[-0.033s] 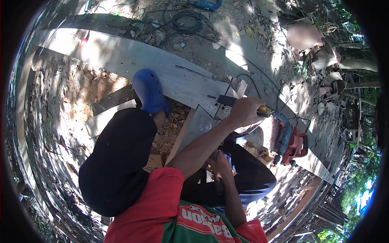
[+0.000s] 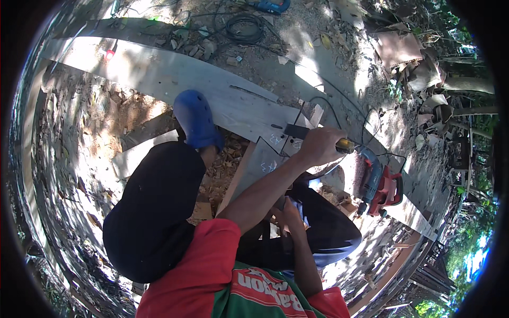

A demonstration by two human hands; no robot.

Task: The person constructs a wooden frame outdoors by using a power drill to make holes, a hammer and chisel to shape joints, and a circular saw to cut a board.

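Note:
My left hand (image 2: 321,147) is closed round a chisel (image 2: 297,132), its flat dark blade pointing left and a yellow handle end (image 2: 345,145) showing past the fist. The blade lies over the joint of a long grey board (image 2: 222,103) and a shorter board (image 2: 260,159), close to dark holes and chalk marks. Down by my lap, my right hand (image 2: 291,216) has its fingers curled round something dark, mostly hidden between my legs. My foot in a blue clog (image 2: 195,116) rests on the long board.
A red and blue power tool (image 2: 383,188) stands on the board to the right. Black cable (image 2: 244,29) lies coiled beyond the board, with a blue tool (image 2: 273,6) at the far edge. Wood chips (image 2: 220,172) and dry leaves cover the ground. Cardboard (image 2: 400,49) lies at far right.

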